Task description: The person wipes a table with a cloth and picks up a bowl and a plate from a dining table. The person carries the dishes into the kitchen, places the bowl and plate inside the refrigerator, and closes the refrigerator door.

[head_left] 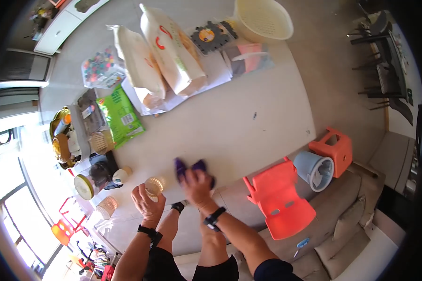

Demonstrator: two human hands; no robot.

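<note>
Close to the table's near edge, my left hand (147, 202) has its thumb and fingers curved round a clear ribbed glass (154, 186). To its right, my right hand (198, 188) presses on a dark purple cloth (180, 167), and its fingers look closed on it. Parts of the cloth stick out on both sides of the fingers; the hand and cloth are somewhat blurred. Left of the glass lies a small cream-coloured jar or bottle (122, 175). A second ribbed glass (107, 207) is at the table's left corner.
On the table (211, 129) stand two tall paper bags (171, 54), a green packet (120, 116), a tub of coloured beads (98, 68), a grey caddy (82, 129) and a cream basket (263, 21). An orange chair (282, 199) and a grey bin (314, 171) are at the right.
</note>
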